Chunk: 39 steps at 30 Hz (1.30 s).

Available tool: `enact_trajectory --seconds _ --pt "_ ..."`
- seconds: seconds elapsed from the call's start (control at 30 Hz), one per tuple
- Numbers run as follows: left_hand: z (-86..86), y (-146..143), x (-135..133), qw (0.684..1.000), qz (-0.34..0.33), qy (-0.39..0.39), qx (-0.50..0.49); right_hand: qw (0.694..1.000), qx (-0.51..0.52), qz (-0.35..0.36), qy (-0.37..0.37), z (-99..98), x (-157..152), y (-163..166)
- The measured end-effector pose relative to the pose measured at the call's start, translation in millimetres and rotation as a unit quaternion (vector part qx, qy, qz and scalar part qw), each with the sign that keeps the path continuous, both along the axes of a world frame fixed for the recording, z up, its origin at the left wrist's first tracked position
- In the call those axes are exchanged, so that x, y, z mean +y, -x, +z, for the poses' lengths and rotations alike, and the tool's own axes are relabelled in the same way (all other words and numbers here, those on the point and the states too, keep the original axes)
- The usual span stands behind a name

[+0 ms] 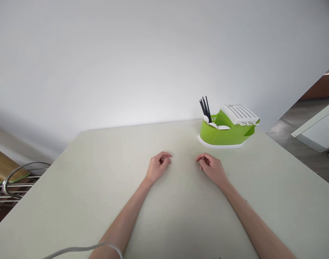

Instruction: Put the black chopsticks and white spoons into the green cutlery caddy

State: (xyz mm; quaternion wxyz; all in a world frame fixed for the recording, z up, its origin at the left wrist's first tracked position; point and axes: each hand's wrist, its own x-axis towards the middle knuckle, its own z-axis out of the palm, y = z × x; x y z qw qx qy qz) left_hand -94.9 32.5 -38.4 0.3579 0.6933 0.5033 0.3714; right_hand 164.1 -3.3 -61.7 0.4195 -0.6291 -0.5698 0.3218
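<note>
far left, off the table's edge: a wood board w/ a strip of green along its near edge, beside a metal rack of shiny bars, one bent in a big loop. both partly cut off by the frame. the table, pale & matte, fills most of the near & mid area; its far edge runs along a plain white wall.

near left, a grey cable curves in & crosses over the left forearm.

left hand: mid table, a bit left of the right one, forearm coming in from near left. fingers loosely curled, thumb & index slightly apart, grip relaxed & bare. side of hand rests on the tabletop.

right hand: mid table, forearm from near right, turned in toward the left w/ a clear gap btwn the two. same loose curl, fingers bent but not pressed together, also bare. caddy is the nearest thing, just beyond it, apart.

caddy sits upright at far right of table, green w/ white base. its left end has black chopsticks leaning up & left, plus white spoons w/ rounded ends at the rim. right part has a white slotted top, small hooks on its near edge.

far right, past the table: grey floor & a white panel, cut off by frame.
</note>
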Motion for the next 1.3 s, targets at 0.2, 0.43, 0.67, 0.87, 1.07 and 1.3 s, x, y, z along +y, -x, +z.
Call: enact_trajectory --seconds 0.2,0.43,0.67,0.87,1.07,1.3 --pt "1.4 -0.5 -1.4 1.0 0.001 -0.003 0.007 1.0 -0.001 0.005 -0.006 -0.8 0.0 -0.4" --pt "3.1 -0.9 -2.4 1.0 0.0 -0.001 0.009 1.0 -0.004 0.002 -0.001 0.4 -0.9 0.9" --pt "3.3 -1.3 -3.8 1.0 0.0 -0.003 0.011 1.0 -0.003 0.001 0.001 -0.1 -0.9 1.4" --pt "3.9 -2.1 -5.4 1.0 0.0 -0.003 0.005 1.0 -0.004 -0.001 0.003 1.1 -1.6 1.4" --pt "5.1 -3.0 -5.5 1.0 0.0 -0.006 0.009 1.0 -0.005 0.002 0.007 1.2 -1.5 1.3" --pt "3.2 -3.1 -3.8 1.0 -0.005 -0.007 0.012 1.0 -0.004 0.002 0.003 0.4 -1.1 0.2"
